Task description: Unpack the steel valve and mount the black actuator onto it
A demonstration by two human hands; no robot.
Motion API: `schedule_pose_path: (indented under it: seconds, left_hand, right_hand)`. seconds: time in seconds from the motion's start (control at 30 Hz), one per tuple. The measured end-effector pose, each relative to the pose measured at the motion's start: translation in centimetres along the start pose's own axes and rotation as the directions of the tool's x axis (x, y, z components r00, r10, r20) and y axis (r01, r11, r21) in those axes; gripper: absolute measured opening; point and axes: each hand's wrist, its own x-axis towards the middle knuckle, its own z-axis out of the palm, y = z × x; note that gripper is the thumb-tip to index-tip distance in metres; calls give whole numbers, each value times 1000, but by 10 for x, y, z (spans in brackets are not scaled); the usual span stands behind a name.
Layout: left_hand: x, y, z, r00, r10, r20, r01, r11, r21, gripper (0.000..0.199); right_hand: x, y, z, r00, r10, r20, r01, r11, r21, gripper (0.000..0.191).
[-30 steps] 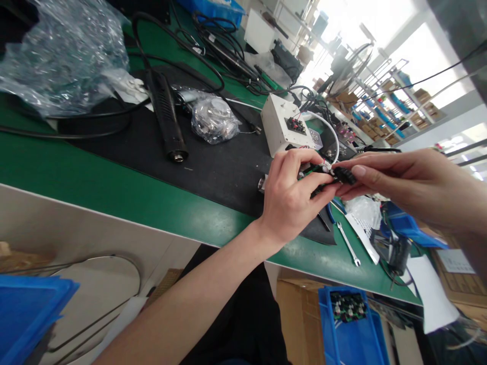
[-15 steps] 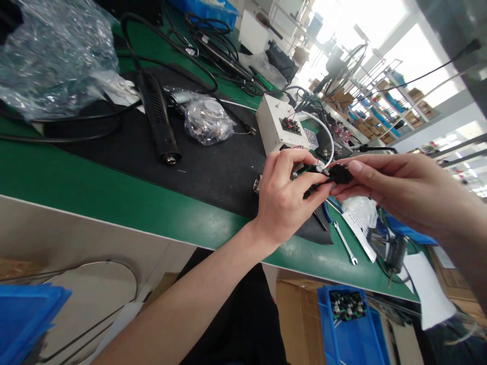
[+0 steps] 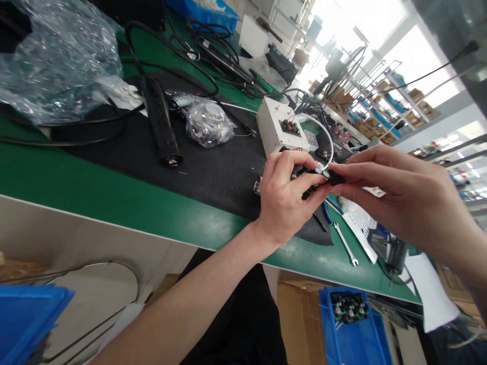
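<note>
A small circuit assembly (image 3: 320, 169) with green, white and black parts is held between both hands above the black mat (image 3: 213, 177). My left hand (image 3: 287, 195) is curled round its left portion, thumb and fingers pinching it. Fingertips of my right hand (image 3: 365, 177) close on the black piece at its right end. Both hands hide much of the assembly. A metal connector (image 3: 256, 186) shows just left of my left hand. Behind them stands a white box (image 3: 279, 126) with a black terminal on top, and a white cable (image 3: 330, 139) arches beside it.
A black handle tool (image 3: 162, 121) and a plastic-wrapped bundle (image 3: 210, 122) lie on the mat. Bubble wrap (image 3: 61, 61) is at the back left. A wrench (image 3: 346, 244) rests near the right front edge. Below sits a blue tray (image 3: 348, 342) with circuit assemblies.
My right hand has turned and its fingers have shifted to a more pinched hold on the black end. My left hand has hardly moved.
</note>
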Motion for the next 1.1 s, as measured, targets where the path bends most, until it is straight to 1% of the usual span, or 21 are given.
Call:
schedule_pose_path:
  seconds: [0.1, 0.17, 0.27, 0.4, 0.6, 0.73, 0.8, 0.93, 1.0, 1.1]
  left_hand:
    - [0, 1, -1, 1000, -16, 10, 16, 1000, 9, 7]
    - [1, 1, -1, 1000, -22, 19, 22, 1000, 12, 6]
    - [1, 2, -2, 1000, -16, 25, 16, 1000, 2, 7]
    - [1, 2, -2, 999, -21, 25, 21, 1000, -4, 5]
    - [1, 3, -2, 999, -30, 37, 30, 1000, -3, 8]
    - [1, 2, -3, 998, -26, 57, 26, 1000, 9, 7]
    - [1, 2, -3, 998, -20, 57, 19, 1000, 13, 7]
    - [1, 2, -3, 999, -11, 48, 10, 1000, 10, 7]
    - [1, 2, -3, 999, -7, 45, 7, 1000, 3, 7]
    - [1, 2, -3, 999, 5, 52, -4, 1000, -6, 7]
  right_hand:
    - [0, 3, 1, 992, -115, -54, 111, 991, -74, 28]
    - [2, 5, 0, 986, -157, -54, 153, 985, -74, 25]
    - [4, 7, -3, 985, -171, -13, 170, 984, -54, 24]
    - [6, 9, -6, 983, -183, 13, 183, 980, -80, 26]
    - [11, 11, -10, 988, -138, 65, 138, 990, 2, 25]
    - [17, 14, -16, 971, -202, 129, 207, 978, -29, 30]
    - [20, 16, -17, 966, -211, 149, 212, 977, 11, 29]
    - [23, 21, -15, 970, -183, 160, 166, 980, 109, 27]
    - [23, 21, -15, 973, -180, 143, 167, 981, 98, 27]
    - [23, 19, -18, 966, -222, 136, 218, 975, 44, 27]
